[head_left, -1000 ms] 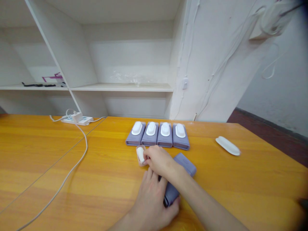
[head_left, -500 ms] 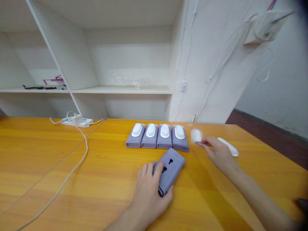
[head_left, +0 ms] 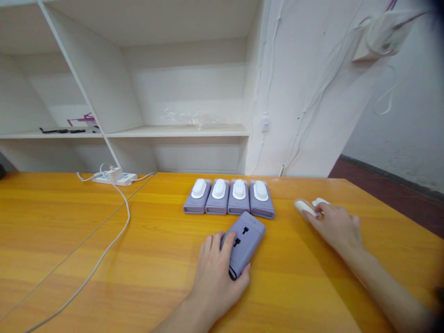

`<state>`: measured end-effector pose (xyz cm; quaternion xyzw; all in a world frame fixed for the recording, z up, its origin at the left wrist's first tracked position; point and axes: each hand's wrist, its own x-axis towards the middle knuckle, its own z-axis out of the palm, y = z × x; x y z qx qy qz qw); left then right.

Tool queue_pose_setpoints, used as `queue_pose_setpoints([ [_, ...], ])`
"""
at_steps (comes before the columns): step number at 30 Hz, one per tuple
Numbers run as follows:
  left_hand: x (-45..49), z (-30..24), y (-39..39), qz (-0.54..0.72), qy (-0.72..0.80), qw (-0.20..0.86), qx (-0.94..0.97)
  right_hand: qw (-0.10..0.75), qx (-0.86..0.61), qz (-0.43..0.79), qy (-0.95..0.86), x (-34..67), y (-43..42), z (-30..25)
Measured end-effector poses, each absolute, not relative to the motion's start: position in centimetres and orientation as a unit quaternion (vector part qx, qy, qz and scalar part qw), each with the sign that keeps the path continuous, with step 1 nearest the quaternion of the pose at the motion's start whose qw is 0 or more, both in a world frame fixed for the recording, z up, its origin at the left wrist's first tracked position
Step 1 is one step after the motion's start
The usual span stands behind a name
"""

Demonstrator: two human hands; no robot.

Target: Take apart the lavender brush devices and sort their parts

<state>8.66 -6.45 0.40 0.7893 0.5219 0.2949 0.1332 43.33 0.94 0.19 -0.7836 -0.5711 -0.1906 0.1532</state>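
My left hand [head_left: 220,273] is wrapped round a flat purple case [head_left: 246,243] with two black T-shaped cutouts in its top, resting tilted across the table. Over on the right, my right hand [head_left: 335,224] pinches a white rounded piece [head_left: 305,208] low at the tabletop. Just behind those fingers shows part of another white piece [head_left: 319,202], mostly covered by the hand. Beyond the case, several purple cases [head_left: 217,206] stand side by side in a row, each with a white rounded piece [head_left: 238,189] on top.
A white power strip [head_left: 130,179] with a plug lies at the back left of the wooden table [head_left: 156,249]. Its cable [head_left: 126,222] runs toward the front left. White shelving [head_left: 180,132] holding crumpled clear plastic rises behind the table.
My right hand has moved right, away from the row, with the white piece, which has turned from upright to lying lower. The left hand stays on the purple case.
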Motion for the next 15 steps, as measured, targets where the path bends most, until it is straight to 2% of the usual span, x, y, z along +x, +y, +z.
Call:
queue_pose_setpoints([
  [4, 8.4, 0.4, -6.3, 0.297, 0.514, 0.140, 0.792, 0.178, -0.755, -0.272, -0.570, 45.0, 2.1, -0.9],
  [10, 7.7, 0.4, -5.6, 0.328, 0.470, 0.213, 0.791, 0.152, -0.772, -0.211, -0.580, 47.3, 3.0, -1.1],
  [15, 6.8, 0.2, -4.6, 0.350, 0.448, 0.283, 0.773, 0.149, -0.797, -0.235, -0.537, 48.4, 2.8, -1.1],
])
